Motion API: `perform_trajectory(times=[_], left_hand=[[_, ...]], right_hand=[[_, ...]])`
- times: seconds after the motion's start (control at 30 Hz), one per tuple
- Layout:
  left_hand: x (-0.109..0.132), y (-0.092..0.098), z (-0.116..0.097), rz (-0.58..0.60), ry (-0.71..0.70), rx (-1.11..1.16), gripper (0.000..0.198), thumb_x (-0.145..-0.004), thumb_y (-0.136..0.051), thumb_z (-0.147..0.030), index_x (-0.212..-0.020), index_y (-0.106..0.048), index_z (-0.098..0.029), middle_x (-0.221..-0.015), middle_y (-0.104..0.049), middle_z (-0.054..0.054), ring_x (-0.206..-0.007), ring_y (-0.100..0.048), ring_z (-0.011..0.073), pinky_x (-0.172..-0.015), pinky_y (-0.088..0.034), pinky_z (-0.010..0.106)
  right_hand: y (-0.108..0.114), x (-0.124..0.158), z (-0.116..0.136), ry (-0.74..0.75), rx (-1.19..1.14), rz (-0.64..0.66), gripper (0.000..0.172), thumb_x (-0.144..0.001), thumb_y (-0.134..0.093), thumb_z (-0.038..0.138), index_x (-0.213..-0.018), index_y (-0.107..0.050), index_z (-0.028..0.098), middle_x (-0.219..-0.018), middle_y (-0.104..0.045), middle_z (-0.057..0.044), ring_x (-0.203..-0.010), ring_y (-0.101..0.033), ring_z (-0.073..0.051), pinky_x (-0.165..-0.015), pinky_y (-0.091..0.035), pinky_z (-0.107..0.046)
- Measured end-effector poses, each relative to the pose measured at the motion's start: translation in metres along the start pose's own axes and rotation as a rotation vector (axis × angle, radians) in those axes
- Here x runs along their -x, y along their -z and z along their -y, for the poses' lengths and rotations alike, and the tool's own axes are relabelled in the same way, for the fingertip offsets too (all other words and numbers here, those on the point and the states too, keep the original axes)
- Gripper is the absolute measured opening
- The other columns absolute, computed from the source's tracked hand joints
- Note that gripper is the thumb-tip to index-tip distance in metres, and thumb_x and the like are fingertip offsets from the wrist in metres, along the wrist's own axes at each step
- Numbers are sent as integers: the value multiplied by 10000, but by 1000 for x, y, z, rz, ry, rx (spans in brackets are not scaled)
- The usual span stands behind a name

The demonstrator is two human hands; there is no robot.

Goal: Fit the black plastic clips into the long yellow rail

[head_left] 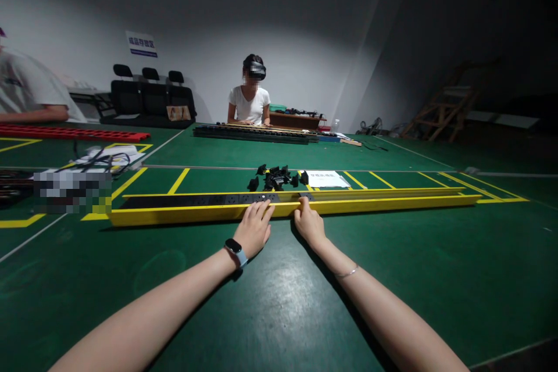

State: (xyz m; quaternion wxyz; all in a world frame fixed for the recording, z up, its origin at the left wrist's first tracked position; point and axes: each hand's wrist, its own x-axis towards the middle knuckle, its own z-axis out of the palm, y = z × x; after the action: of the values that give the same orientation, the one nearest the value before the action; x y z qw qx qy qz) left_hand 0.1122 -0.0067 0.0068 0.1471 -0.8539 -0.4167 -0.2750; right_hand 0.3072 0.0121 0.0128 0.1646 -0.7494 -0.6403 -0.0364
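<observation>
A long yellow channel [392,204] lies across the green table in front of me, its trough facing up. Black socket modules [226,199] sit in a row inside its left part. My left hand [253,228] rests over the near wall with fingers stretched out, fingertips at the right end of that row. My right hand [310,222] has its fingers curled at the near wall, the index finger reaching over onto a separate black socket module [306,196] in the trough. The fingers partly hide that module. Behind the channel lies a pile of loose black socket modules [278,178].
A white paper sign [326,179] lies right of the pile. Cables [102,157] and papers clutter the left, near a red rail [74,132]. Across the table a person [250,99] sits behind dark long strips [257,132]; another person [32,81] is at far left.
</observation>
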Motion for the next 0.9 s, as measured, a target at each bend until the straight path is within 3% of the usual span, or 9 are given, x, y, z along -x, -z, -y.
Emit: perform_trajectory(times=[0.2, 0.4, 0.5, 0.9], left_hand=[[1, -3, 0, -37, 51, 34, 483, -862, -451, -195, -1336, -382, -133, -1350, -447, 145, -1255, -395, 270, -1076, -333, 442], [0, -5, 1, -50, 75, 61, 488, -851, -456, -200, -1325, -373, -125, -1308, -460, 157, -1245, -400, 277, -1065, -345, 451], [-1, -3, 0, -48, 65, 52, 488, -846, -464, -202, -1321, -376, -129, -1295, -461, 155, -1239, -399, 282, -1074, -326, 466], [0, 0, -1, -48, 98, 18, 481, -833, -487, -215, -1300, -396, -148, -1262, -471, 150, -1211, -408, 297, -1063, -321, 495]], right_hand=[[-1, -1, 0, 15, -16, -11, 346, -912, -344, 257, -1245, -403, 184, -817, -689, -76, -747, -658, -223, -663, -408, -285], [-3, 10, 16, 389, -130, 32, 531, -894, -391, 247, -1406, -265, 182, -813, -706, -20, -727, -663, -175, -670, -417, -236], [-4, 15, 27, 489, -85, 45, 600, -890, -394, 246, -1457, -205, 200, -811, -712, -19, -705, -666, -171, -656, -421, -233], [-1, 15, 33, 428, 38, 23, 585, -909, -364, 249, -1469, -203, 189, -787, -719, -46, -686, -679, -188, -641, -439, -248]])
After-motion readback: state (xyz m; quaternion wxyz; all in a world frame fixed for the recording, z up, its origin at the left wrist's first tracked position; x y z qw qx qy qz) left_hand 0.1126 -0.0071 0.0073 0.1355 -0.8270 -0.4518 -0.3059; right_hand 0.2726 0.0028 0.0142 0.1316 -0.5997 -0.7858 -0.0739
